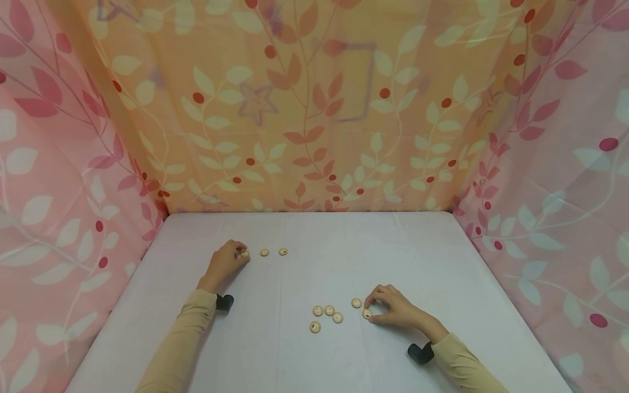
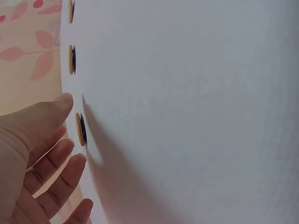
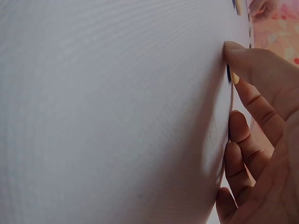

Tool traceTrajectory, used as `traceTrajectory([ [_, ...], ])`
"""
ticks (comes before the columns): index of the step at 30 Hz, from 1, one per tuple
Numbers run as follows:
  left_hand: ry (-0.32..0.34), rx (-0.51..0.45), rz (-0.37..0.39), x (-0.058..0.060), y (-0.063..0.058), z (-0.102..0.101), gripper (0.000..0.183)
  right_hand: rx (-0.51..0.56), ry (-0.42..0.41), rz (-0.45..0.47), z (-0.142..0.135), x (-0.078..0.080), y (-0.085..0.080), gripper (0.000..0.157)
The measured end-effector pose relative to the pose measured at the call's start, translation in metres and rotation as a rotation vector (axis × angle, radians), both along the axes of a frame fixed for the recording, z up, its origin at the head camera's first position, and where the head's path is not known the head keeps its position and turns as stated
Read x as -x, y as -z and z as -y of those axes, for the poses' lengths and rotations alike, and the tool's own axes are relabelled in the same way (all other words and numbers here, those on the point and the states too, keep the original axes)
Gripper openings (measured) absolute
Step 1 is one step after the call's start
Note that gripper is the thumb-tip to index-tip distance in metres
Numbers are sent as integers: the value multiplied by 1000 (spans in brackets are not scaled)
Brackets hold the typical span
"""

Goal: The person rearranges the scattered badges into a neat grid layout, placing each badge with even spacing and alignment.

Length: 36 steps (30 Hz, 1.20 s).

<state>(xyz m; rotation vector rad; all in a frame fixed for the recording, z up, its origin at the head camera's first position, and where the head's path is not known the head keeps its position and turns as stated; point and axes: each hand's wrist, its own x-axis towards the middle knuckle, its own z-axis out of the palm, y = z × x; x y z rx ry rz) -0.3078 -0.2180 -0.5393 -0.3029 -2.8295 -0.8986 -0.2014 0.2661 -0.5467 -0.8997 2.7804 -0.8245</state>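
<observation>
Toward the back left of the table, my left hand (image 1: pixel 227 263) is at a small round light-coloured disc (image 1: pixel 245 254). In the left wrist view that disc (image 2: pixel 81 129) lies flat on the cloth, with the thumb and loosely bent fingers spread around it. Two similar discs, a middle one (image 1: pixel 264 252) and a right one (image 1: pixel 283 251), continue the row. My right hand (image 1: pixel 395 308) pinches another disc (image 1: pixel 367 313) between thumb and index finger, at the table surface. Dark marks show on its top. Just to its left lies a separate disc (image 1: pixel 356 303).
Several more discs lie loosely grouped left of the right hand, among them a front one (image 1: pixel 315 327) and a right one (image 1: pixel 337 317). White cloth covers the table (image 1: pixel 275 360). Patterned curtains (image 1: pixel 314 109) hang along the back and both sides.
</observation>
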Motion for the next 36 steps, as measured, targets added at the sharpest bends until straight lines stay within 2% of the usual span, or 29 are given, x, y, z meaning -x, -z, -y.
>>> traceTrajectory([
  [6,-7,-19,-3,-8,-3,-7,33,1,-3,-4,0,-1,1,21],
  [13,2,-13,-27,-14,-1,-15,31,-4,5,4,0,-3,0,22],
  [21,46,-37,-164,-26,-3,-30,30,11,-4,-6,-1,-2,1,22],
  [28,43,-19,-83,-32,-7,-44,31,15,-9,-19,-1,0,2,22],
  [32,46,-19,-60,-36,-9,-52,31,28,-20,-36,-2,1,3,21],
  [36,76,-22,-70,-40,-10,-60,30,35,-26,-45,-2,0,3,21],
])
